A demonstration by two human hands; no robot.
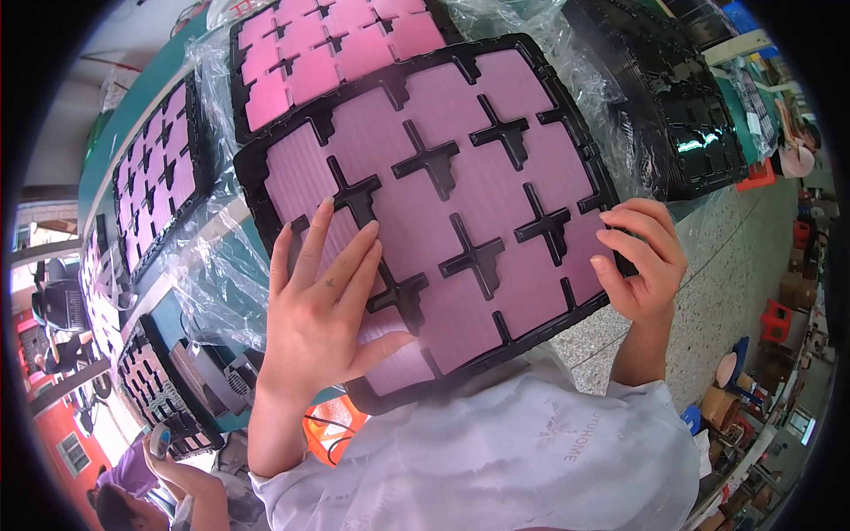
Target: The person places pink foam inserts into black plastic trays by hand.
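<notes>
In front of me is a black plastic tray, tilted, with pink-purple panels showing between its cross-shaped dividers. My left hand lies over the tray's left part, fingers spread and fingertips touching the panels and dividers; nothing is gripped in it. At the right edge, my right hand curls its fingers over the black rim, thumb apart on the near side. Part of the tray's left rim is hidden beneath my left hand and wrist. Just beyond, a similar tray with brighter pink panels is partly covered by the near one.
Clear plastic film spreads over the green table. Another pink-filled tray lies at left; stacked glossy black trays stand at far right. A co-worker is at lower left, near an orange stool. A red stool stands right.
</notes>
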